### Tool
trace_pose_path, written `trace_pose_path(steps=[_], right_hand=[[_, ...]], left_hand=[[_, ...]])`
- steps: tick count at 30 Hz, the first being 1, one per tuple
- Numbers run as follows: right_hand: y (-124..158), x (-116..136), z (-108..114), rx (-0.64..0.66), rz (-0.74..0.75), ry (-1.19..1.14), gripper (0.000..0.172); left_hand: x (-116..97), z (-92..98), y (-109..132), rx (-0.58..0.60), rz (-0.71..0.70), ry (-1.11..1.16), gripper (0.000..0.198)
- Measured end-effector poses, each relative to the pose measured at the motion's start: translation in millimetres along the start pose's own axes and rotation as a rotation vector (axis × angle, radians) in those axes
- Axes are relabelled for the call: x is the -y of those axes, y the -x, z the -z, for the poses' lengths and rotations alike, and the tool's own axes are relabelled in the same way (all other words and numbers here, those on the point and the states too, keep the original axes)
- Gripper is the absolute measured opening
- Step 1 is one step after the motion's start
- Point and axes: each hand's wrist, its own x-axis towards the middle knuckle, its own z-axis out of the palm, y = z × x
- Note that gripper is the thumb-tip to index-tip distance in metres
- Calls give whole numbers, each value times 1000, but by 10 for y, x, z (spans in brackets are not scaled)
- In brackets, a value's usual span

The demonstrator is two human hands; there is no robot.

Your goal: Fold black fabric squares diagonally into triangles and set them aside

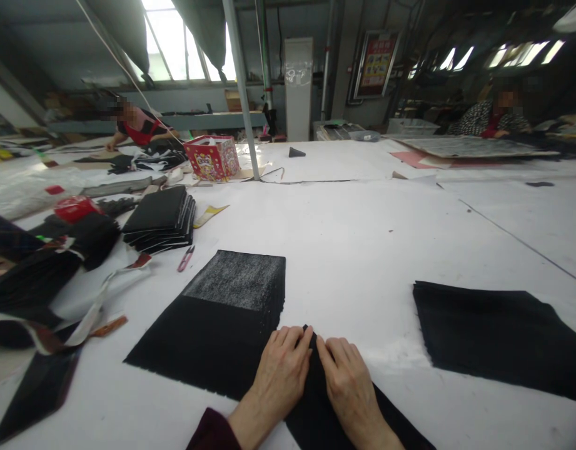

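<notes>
Both hands rest side by side on a narrow black fabric piece (316,419) at the table's near edge. My left hand (281,372) lies flat on it, fingers together and stretched forward. My right hand (346,375) lies the same way, fingertips at the piece's upper corner. Neither hand grips the cloth; they press on it. Just left of the hands sits a stack of black fabric squares (222,325) with a greyish top sheet (238,280). Another black fabric stack (494,337) lies to the right, apart from the hands.
The white table (363,237) stretches far ahead. At the left lie a stack of dark pieces (161,219), heaped dark cloth (44,262), small red snips (185,258) and a red patterned box (211,157). A metal pole (243,94) rises mid-table. Two other people work at the back.
</notes>
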Motion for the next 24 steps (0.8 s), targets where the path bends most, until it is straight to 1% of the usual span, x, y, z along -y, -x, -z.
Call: trace_pose_path(steps=[4, 6, 7, 10, 13, 15, 19, 24], right_hand=[[6, 6, 6, -13, -3, 8, 34], [13, 11, 7, -17, -7, 8, 34], [16, 14, 7, -15, -9, 10, 34], [24, 22, 12, 12, -26, 4, 34], [32, 13, 32, 31, -57, -42, 31], [46, -8, 56, 20, -77, -93, 30], [113, -71, 122, -4, -96, -197, 31], [240, -122, 204, -22, -84, -222, 29]], left_hand=[[15, 87, -9, -43, 58, -19, 40], [17, 143, -9, -78, 48, -33, 44], [15, 165, -7, -82, 20, -40, 47], [1, 181, 1, -23, -103, -75, 51], [-14, 151, 6, 55, -174, -135, 44], [-28, 145, 7, 77, -185, -172, 44], [-72, 187, 9, 112, -200, -196, 50], [-133, 228, 24, 140, -201, -227, 48]])
